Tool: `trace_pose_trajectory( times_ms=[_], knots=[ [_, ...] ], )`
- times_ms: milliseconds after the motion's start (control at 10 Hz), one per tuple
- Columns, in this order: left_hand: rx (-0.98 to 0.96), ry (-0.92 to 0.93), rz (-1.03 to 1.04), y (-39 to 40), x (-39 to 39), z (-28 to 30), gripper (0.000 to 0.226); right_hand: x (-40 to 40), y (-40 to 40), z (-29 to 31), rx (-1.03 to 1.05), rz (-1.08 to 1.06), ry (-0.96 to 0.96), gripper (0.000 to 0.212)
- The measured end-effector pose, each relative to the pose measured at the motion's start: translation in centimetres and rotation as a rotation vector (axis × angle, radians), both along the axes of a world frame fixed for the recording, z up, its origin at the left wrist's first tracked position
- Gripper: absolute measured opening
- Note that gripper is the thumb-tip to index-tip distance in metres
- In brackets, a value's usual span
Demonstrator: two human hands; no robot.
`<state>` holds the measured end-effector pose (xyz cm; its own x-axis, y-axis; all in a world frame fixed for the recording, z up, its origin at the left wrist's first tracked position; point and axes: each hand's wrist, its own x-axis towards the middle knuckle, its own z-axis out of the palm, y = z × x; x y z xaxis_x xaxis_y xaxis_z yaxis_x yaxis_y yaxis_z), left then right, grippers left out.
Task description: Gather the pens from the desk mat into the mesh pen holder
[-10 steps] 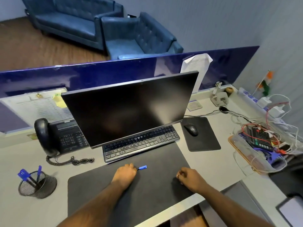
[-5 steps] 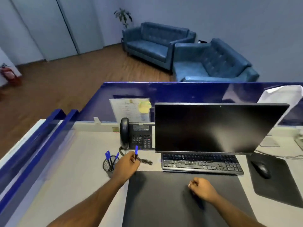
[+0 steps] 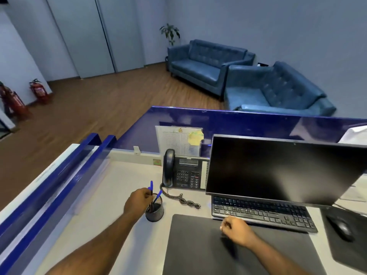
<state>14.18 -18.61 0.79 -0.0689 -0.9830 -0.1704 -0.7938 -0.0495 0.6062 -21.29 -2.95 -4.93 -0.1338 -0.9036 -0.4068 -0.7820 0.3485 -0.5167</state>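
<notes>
A black mesh pen holder stands on the grey desk left of the dark desk mat. My left hand is at the holder's rim, fingers closed on a blue-capped pen that stands upright with its lower end inside the holder. Another blue-capped pen leans in the holder to the right. My right hand rests as a loose fist on the mat's far edge, near the keyboard, with nothing visible in it. No pens show on the mat.
A desk phone with a coiled cord sits just behind the holder. A keyboard and dark monitor stand right of it, a mouse on its pad at far right. Blue partitions border the desk.
My left hand carried the pen from the mat leftward to the holder and lowered its tip inside. The view swung left. My right hand stayed on the mat.
</notes>
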Motion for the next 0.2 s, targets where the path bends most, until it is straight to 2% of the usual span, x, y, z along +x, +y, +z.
trace_pose_trajectory(
  times_ms=[200],
  knots=[
    [0.009,-0.006,0.022,0.4,2.2,-1.2,0.014,0.5,0.1,-0.2,-0.017,-0.019,0.051,0.016]
  ],
)
